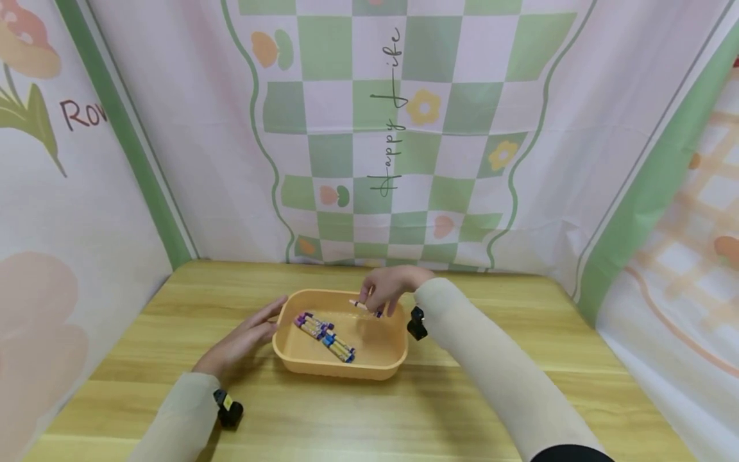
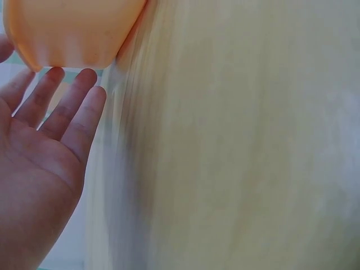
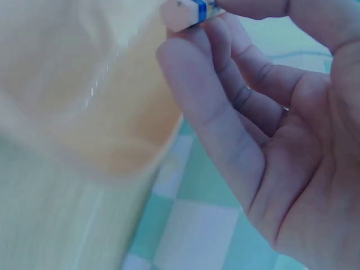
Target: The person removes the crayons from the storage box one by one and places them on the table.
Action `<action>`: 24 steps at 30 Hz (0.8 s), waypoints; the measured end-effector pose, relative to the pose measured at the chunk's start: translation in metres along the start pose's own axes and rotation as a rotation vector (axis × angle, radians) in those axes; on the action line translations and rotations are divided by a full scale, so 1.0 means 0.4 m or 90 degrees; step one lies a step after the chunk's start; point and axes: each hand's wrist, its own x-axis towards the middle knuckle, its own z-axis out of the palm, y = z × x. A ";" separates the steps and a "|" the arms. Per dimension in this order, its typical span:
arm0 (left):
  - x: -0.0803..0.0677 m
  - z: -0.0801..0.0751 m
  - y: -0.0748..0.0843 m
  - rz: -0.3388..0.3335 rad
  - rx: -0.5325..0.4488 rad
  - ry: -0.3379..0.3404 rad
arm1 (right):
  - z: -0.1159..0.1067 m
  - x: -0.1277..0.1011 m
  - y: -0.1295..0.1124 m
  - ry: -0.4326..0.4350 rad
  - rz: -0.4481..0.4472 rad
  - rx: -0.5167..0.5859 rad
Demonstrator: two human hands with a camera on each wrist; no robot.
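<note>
**Crayon held over the orange tub**

Crayon (image 1: 365,307): a short pale stick with a blue band near one end, pinched in the grip of the right hand (image 1: 388,290), whose fingers (image 3: 225,84) curl round it just above the far side of the tub (image 1: 369,366). The tub is a shallow orange rectangle with rounded corners, standing on the wooden tabletop (image 1: 462,410). More crayons (image 1: 324,335), purple and blue wrapped, lie inside it toward its left. The left hand (image 1: 242,340) lies flat, fingers straight, touching the tub's left wall.
</note>
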 end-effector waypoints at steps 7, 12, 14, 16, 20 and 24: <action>-0.001 0.002 -0.003 -0.003 0.001 0.002 | -0.039 -0.061 0.068 0.032 0.002 0.030; -0.002 0.001 -0.005 0.003 -0.001 -0.003 | -0.054 -0.097 0.141 0.059 0.007 0.047; -0.003 0.001 -0.006 0.005 -0.002 -0.004 | -0.054 -0.111 0.173 0.068 0.007 0.060; -0.004 0.001 -0.006 0.006 -0.003 -0.004 | -0.053 -0.125 0.207 0.077 0.011 0.078; -0.004 0.001 -0.006 0.014 -0.001 -0.008 | -0.046 -0.147 0.279 0.087 0.020 0.116; -0.003 0.002 -0.002 0.010 0.001 -0.007 | -0.032 -0.165 0.345 0.103 0.035 0.140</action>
